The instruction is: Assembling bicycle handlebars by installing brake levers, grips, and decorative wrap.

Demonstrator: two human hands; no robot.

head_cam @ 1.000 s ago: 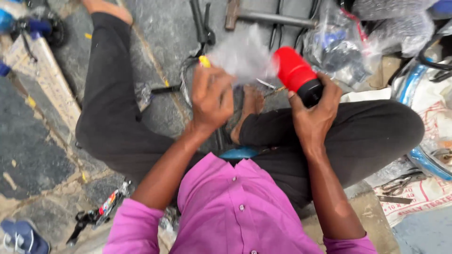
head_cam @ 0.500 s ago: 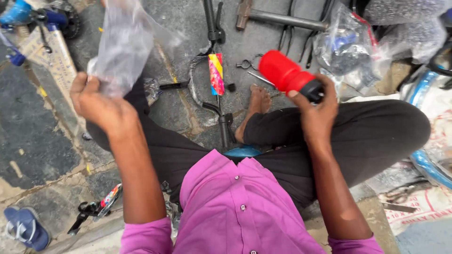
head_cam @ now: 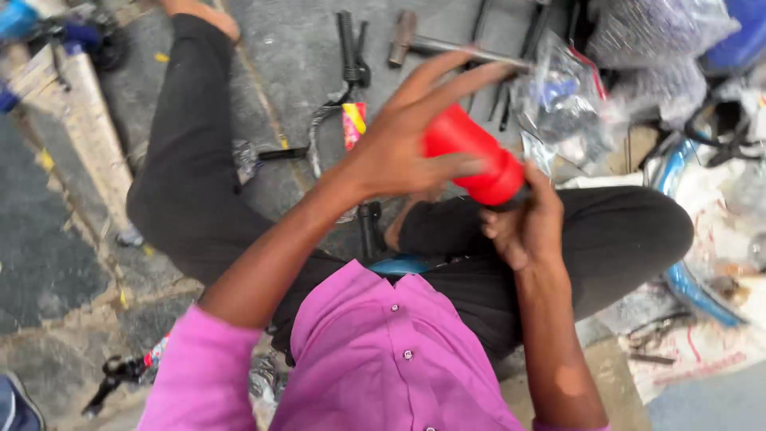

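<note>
- Floor (head_cam: 295,48): grey stone slabs; I sit on it cross-legged, black trousers, pink shirt. All places below are given relative to the red bottle.
- Blue bicycle frame part (head_cam: 694,291): curved, lying on printed paper, to the right of and below the red bottle, well apart from it.
- Clear plastic bags (head_cam: 566,104): a crumpled heap with small parts inside, just beyond the red bottle and to its right.
- Handlebar (head_cam: 335,120): bent metal bar with a black end sleeve, lying on the floor to the left of the red bottle, past my left hand.
- Hammer (head_cam: 415,44): brownish head, long metal shaft, on the floor above the red bottle, apart from it.
- Red bottle (head_cam: 471,156): smooth red plastic, held above my lap. Long axis is tilted, from upper left down to a dark end at lower right.
- Left hand (head_cam: 399,148): grip released, fingers spread, palm laid over the upper left part of the bottle; blurred, so I cannot tell how firmly it touches.
- Right hand (head_cam: 531,223): grip clenched around the dark lower end of the bottle, from beneath.
- Key relation: both hands are on the bottle; the right hand carries it, the left lies along its upper body.
</note>
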